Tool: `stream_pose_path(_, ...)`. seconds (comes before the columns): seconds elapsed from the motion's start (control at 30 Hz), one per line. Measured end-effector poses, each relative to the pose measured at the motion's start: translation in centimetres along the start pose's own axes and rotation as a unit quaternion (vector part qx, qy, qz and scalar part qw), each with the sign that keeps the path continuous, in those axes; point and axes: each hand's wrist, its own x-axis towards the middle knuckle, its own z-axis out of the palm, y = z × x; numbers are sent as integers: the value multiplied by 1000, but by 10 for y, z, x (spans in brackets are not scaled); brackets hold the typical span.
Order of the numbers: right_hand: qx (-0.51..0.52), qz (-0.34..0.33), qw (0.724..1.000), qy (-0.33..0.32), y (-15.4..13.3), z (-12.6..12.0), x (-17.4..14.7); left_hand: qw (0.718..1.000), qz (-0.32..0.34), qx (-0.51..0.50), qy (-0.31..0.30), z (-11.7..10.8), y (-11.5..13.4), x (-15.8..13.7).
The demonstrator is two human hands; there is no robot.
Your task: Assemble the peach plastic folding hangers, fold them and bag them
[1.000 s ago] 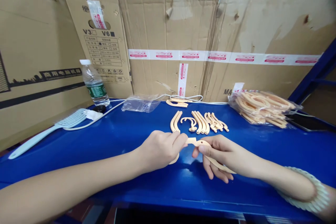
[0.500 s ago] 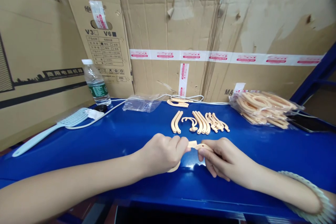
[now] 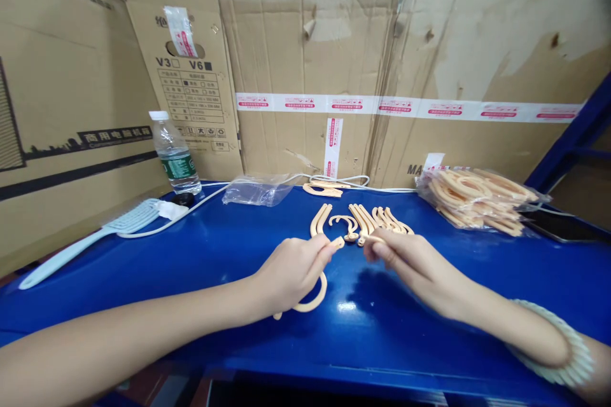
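Observation:
My left hand (image 3: 293, 273) is closed around a beige plastic hook (image 3: 317, 299). Its round curve hangs below my fist, and a squared end pokes out past the thumb. To the right, my right hand (image 3: 405, 261) pinches a slim beige plastic piece (image 3: 375, 239), mostly covered by the fingers. A small gap separates the two pieces. Just beyond my hands lie curved beige arms (image 3: 319, 219), another beige hook (image 3: 351, 224), more long arms (image 3: 360, 219) and several small curved pieces (image 3: 394, 222), partly behind my right hand.
A clear bag of beige parts (image 3: 477, 197) sits at the right beside a dark phone (image 3: 563, 226). At the left are a water bottle (image 3: 176, 159) and a light-blue hairbrush (image 3: 136, 213). An empty plastic bag (image 3: 258, 191) and a white cable (image 3: 338, 179) lie along the cardboard (image 3: 305, 140).
My hands have moved apart and slightly away from me, so the two pieces that met between them are now separate. The hook's curve shows more below my left hand.

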Motion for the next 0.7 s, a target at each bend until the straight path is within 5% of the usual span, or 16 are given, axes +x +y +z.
stream_pose_path(0.07, -49, -31, 997, 45, 16, -13, 6, 983, -94, -157, -7, -2, -1, 4)
stream_pose_path(0.2, -182, -84, 974, 103, 58, -36, 15, 893, -206, -398, -33, -5, -4, 11)
stream_pose_path(0.5, -225, -108, 968, 30, 113, -41, 19, 825, -239, -512, 11, -13, -1, 11)
stream_pose_path(0.7, -237, -97, 966, 33, 99, -40, 17, 806, -251, -536, 34, -11, -2, 11)
